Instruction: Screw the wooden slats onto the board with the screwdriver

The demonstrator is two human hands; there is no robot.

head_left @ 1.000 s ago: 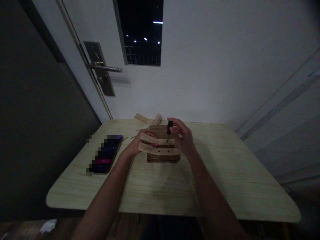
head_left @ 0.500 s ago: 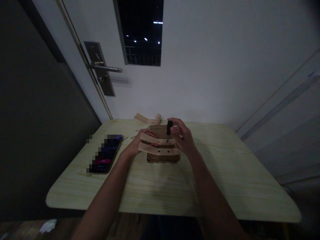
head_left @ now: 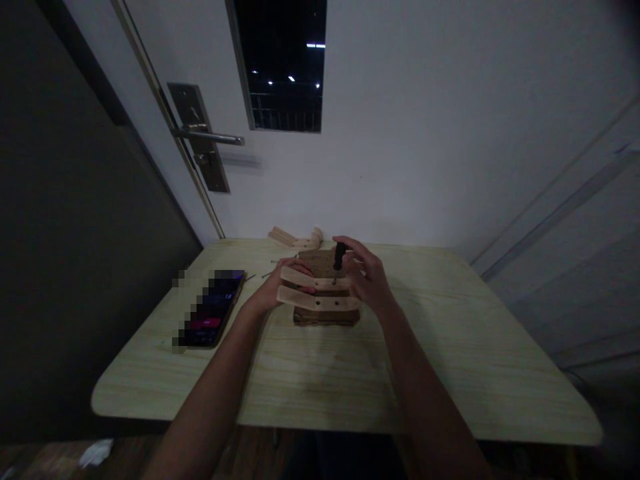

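In my right hand [head_left: 367,275] is a screwdriver [head_left: 339,256] with a short black handle, its shaft pointing down into a hole in the farther wooden strip [head_left: 325,285]. The nearer wooden strip [head_left: 327,304] is bent in the same way and has two dark holes. Both strips lie across a brown, cardboard-like block [head_left: 327,318]. My left hand [head_left: 286,277] is closed around the farther strip's left part, fingers partly hidden behind it. Whether a screw sits under the screwdriver tip is too small to tell.
Another bent wooden piece [head_left: 295,240] lies at the table's back edge against the white door [head_left: 400,133]. Several thin screws or nails [head_left: 251,277] lie left of my left hand. A phone [head_left: 215,310] with a lit screen rests on the left of the pale wooden table [head_left: 450,360].
The screwdriver handle in my right hand has tilted slightly to the right, and my fingers on it have shifted a little. My left hand and the wooden strips stay put.
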